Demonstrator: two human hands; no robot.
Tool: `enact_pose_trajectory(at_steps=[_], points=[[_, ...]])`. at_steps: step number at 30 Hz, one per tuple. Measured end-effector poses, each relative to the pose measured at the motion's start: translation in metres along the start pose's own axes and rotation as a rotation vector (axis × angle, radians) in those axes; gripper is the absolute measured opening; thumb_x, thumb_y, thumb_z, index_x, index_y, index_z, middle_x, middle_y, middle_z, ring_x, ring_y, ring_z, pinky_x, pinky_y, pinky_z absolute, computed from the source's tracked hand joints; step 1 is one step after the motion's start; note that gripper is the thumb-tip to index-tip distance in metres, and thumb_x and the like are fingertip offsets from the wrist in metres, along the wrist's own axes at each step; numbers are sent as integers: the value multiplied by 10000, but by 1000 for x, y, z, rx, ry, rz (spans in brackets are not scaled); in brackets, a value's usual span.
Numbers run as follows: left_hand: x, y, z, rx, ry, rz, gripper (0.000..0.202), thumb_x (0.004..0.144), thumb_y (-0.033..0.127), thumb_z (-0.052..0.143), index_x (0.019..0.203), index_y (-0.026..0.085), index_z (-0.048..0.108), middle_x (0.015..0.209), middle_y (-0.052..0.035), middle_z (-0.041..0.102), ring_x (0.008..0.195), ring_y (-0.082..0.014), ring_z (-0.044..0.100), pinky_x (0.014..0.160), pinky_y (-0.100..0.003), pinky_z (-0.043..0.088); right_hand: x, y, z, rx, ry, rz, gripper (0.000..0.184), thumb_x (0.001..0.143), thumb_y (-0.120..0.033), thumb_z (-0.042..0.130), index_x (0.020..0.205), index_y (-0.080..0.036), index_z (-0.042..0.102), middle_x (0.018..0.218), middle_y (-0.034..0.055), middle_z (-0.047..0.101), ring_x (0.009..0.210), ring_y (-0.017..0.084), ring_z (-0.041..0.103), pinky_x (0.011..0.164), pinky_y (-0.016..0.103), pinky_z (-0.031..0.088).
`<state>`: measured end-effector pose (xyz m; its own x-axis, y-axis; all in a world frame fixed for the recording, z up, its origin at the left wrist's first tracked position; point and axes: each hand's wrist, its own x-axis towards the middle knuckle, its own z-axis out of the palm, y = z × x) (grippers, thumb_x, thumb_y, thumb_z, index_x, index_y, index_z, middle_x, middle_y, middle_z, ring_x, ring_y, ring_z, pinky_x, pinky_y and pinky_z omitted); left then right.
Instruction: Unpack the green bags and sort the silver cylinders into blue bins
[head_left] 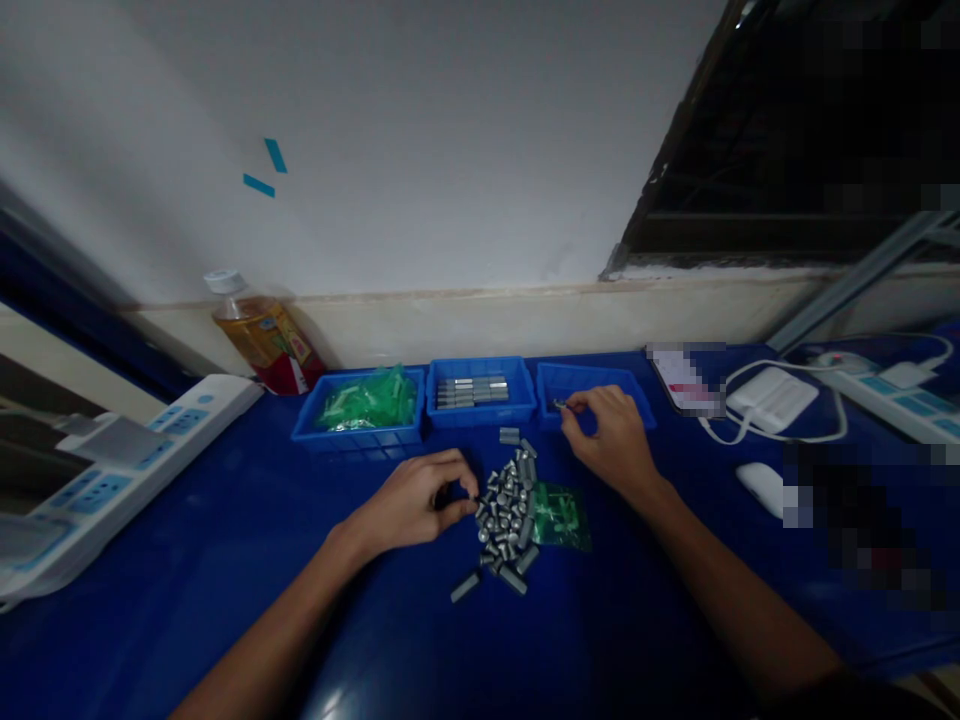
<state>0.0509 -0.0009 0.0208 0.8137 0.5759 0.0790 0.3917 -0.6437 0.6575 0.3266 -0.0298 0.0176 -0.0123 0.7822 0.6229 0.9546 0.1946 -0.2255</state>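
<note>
Left hand (420, 500): thumb and forefinger pinched together, touching the left edge of a pile of grey metal cylinders (506, 510) lying every way just to its right. Right hand (611, 435), farther from the pile, pinches a small metal piece (559, 404), its long axis roughly left-right, over the right blue bin (600, 378).

From my station I see two bare arms. The left forearm (300, 620) and the right forearm (735, 590) are uncovered from the wrist down to the bottom edge of the view. The left hand (416, 500) and the right hand (611, 440) are ungloved, knuckles showing in the dim light. By the right elbow a dark sleeve edge (862, 695) seems to show, though I cannot be sure.
</note>
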Motion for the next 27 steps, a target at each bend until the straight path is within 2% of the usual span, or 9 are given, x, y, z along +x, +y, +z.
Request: enact_pose_trajectory(at_steps=[5, 9, 12, 15, 18, 21, 27], points=[[2, -6, 5, -92, 96, -105, 142, 862, 285, 530, 900, 173, 610, 753, -2, 599, 605, -111, 513, 563, -218, 387, -2, -1, 3, -1, -48, 21, 90, 830, -246, 534, 813, -192, 604, 772, 36, 630, 816, 218, 536, 716, 345, 355], [5, -7, 5, -216, 202, -146, 218, 881, 316, 504, 971, 155, 621, 812, -33, 640, 699, -140, 569, 613, -232, 420, -1, -3, 1, 17, -44, 18, 103, 846, -238, 525, 823, -189, 612, 785, 50, 638, 835, 226, 536, 730, 355, 369], [6, -2, 6, -281, 238, -126, 260, 887, 333, 496, 989, 161, 661, 902, -61, 643, 796, -165, 581, 698, -267, 440, -2, -15, -5, 76, 7, -25, 99, 854, -230, 518, 841, -193, 608, 806, 50, 643, 841, 223, 538, 746, 367, 382], [7, 5, 13, -432, 258, -148, 307, 879, 369, 512, 1074, 169, 639, 870, -46, 618, 792, -158, 566, 726, -276, 441, -6, -40, -14, 198, 31, -132, 93, 843, -214, 528, 901, -199, 599, 841, 53, 638, 861, 219, 539, 763, 379, 395], [8, 10, 20, -623, 301, -172, 431, 852, 391, 560, 1209, 153, 519, 784, -11, 574, 737, -134, 545, 706, -256, 440, -13, -65, -18, 319, -106, -294, 148, 846, -200, 524, 982, -195, 581, 887, 62, 632, 884, 214, 533, 769, 377, 397], [7, 12, 24, -697, 284, -141, 464, 847, 372, 580, 1232, 145, 454, 779, -7, 567, 734, -128, 541, 710, -251, 432, -20, -79, -15, 347, -274, -375, 151, 868, -191, 500, 997, -184, 578, 879, 60, 625, 859, 204, 524, 738, 358, 384], [5, 14, 21, -700, 219, -106, 426, 861, 337, 570, 1226, 159, 438, 802, -20, 582, 753, -139, 551, 713, -266, 423, -22, -80, -9, 352, -320, -356, 102, 884, -164, 475, 919, -165, 571, 839, 52, 614, 829, 188, 517, 734, 340, 371]])
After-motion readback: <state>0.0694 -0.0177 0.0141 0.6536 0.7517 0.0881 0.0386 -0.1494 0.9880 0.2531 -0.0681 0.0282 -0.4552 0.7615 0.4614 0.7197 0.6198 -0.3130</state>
